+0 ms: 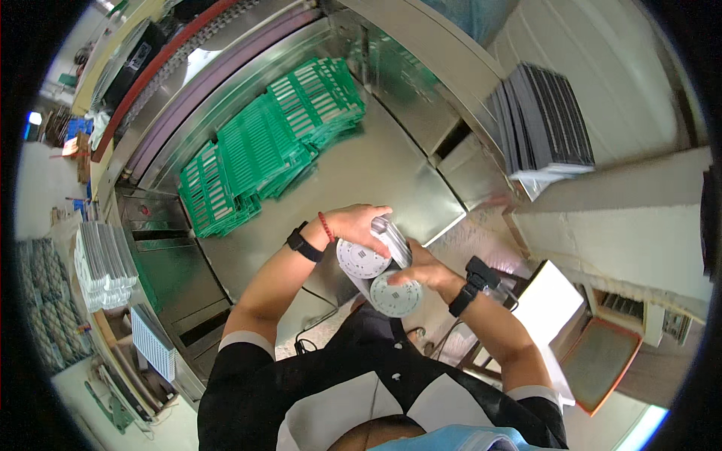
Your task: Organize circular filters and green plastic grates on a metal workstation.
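Note:
Both my hands hold a bundle of white circuit boards (395, 299) in front of my body. Two round board faces, each with a small dark square mark in the middle, show side by side, and white board edges stand up between my hands. My left hand (355, 225) grips the bundle from the upper left, thumb over the boards. Around the right side of it closes my right hand (423, 269), with the thumb lying across the lower round board. The far sides of the boards and some fingertips are hidden.
Several overlapping stacks of green slotted panels (259, 143) lie on the metal worktop (368, 165) beyond my hands. A stack of dark grey panels (545, 120) stands at the right, white stacked sheets (105, 263) at the left. An orange-edged tray (602, 361) sits at lower right.

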Action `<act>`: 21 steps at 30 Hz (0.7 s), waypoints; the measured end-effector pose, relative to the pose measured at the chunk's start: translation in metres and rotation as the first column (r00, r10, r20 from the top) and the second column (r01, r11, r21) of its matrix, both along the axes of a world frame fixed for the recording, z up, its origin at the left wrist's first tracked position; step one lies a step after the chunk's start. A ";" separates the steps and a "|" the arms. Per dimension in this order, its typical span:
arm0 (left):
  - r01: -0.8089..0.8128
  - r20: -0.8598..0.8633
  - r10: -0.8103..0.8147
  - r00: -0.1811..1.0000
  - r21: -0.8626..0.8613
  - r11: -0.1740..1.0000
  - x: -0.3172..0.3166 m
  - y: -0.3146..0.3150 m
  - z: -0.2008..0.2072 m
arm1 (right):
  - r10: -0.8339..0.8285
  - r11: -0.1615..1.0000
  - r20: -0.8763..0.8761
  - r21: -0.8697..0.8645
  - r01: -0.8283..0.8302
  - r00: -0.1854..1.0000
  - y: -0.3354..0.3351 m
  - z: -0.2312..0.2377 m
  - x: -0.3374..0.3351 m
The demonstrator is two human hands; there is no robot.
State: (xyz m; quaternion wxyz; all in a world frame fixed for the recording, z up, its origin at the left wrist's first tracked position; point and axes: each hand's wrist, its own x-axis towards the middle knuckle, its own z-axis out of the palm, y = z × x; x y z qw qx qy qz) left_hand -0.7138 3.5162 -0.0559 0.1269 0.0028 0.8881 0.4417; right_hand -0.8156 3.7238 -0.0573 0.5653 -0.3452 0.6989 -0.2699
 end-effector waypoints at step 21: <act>-0.309 0.469 -0.126 0.874 0.738 0.600 -0.009 0.311 -0.044 | -0.537 -0.220 0.805 0.155 0.963 -0.252 0.461 0.051 0.203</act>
